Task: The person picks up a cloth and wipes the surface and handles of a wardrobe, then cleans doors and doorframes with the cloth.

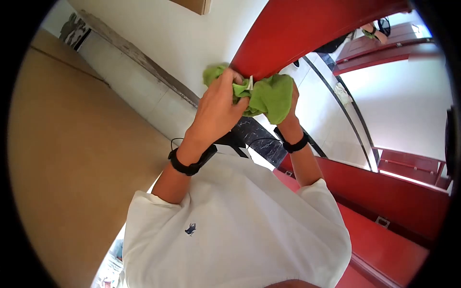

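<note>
A crumpled green cloth [274, 98] with a small white tag is bunched between my two hands at the lower edge of a glossy red panel [283, 36]. My left hand [218, 108] is closed around the cloth's left part, thumb and fingers curled into it, and a bit of cloth sticks out beyond the knuckles. Behind the cloth's right side is my right hand [292, 103], its fingers mostly covered by the fabric. Both wrists carry black straps, and the left one bears a dark device [192, 161].
To the right, a large mirror-like surface [408, 110] shows red furniture and an arm with something green. Red boards [384, 240] with metal fittings lie low on the right. A broad brown panel [81, 158] fills the left side. Pale floor tiles [129, 72] run beside a dark stone strip [261, 139].
</note>
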A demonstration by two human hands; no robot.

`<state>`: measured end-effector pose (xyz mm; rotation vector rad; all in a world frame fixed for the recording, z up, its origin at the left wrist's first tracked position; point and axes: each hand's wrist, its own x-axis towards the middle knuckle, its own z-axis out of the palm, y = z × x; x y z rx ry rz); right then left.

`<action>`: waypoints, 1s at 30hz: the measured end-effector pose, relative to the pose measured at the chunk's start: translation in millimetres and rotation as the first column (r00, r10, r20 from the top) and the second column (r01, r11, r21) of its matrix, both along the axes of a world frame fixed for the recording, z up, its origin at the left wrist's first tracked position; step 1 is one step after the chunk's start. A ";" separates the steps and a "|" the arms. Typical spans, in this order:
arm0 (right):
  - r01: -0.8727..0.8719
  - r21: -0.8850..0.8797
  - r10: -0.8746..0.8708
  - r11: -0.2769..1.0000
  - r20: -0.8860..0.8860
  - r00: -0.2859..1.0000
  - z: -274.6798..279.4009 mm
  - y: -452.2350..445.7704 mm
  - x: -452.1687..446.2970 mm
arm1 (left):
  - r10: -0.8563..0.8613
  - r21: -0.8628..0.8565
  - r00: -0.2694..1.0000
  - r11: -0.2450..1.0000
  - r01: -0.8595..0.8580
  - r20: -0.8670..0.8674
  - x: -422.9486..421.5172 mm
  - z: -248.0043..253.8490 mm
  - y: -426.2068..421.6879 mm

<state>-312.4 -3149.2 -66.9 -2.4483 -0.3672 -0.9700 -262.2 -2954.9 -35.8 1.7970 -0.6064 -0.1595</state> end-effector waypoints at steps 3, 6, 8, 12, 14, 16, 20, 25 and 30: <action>-0.023 -0.171 0.032 0.985 0.053 0.998 18.4 -2.0 5.3 | -0.152 0.058 0.988 0.986 0.153 -0.031 2.2 -6.1 5.4; 0.006 -0.248 0.026 0.969 0.126 0.992 39.9 -25.0 10.1 | -0.318 -0.180 0.947 0.935 0.306 -0.042 5.5 7.1 -0.4; -0.055 -0.188 0.068 0.981 0.065 0.996 39.0 -40.5 12.2 | -0.301 -0.161 0.951 0.945 0.285 -0.078 3.5 22.4 -1.5; -0.068 -0.060 0.073 0.996 0.082 0.994 34.7 -36.5 17.6 | -0.229 -0.109 0.971 0.969 0.221 -0.067 4.1 5.0 -5.8; -0.082 -0.232 0.113 0.969 0.128 0.985 32.1 -22.9 20.0 | -0.237 -0.093 0.968 0.969 0.229 -0.087 4.8 -11.2 -2.9; -0.106 -0.147 0.109 0.983 0.009 0.994 0.5 -16.2 17.1 | -0.240 -0.071 0.966 0.970 0.233 -0.100 2.8 -22.5 2.1; -0.072 -0.021 0.065 0.997 -0.220 0.973 -47.9 6.2 23.4 | -0.321 0.157 0.940 0.929 0.336 -0.115 17.6 -54.6 12.9; -0.110 0.003 0.105 0.994 -0.344 0.933 -75.0 17.1 22.6 | -0.447 0.452 0.894 0.800 0.395 0.011 29.3 -81.0 20.1; -0.234 -0.013 0.224 0.972 -0.241 0.944 -32.0 13.6 51.9 | -0.271 0.084 0.956 0.961 0.262 0.116 38.6 -29.1 38.2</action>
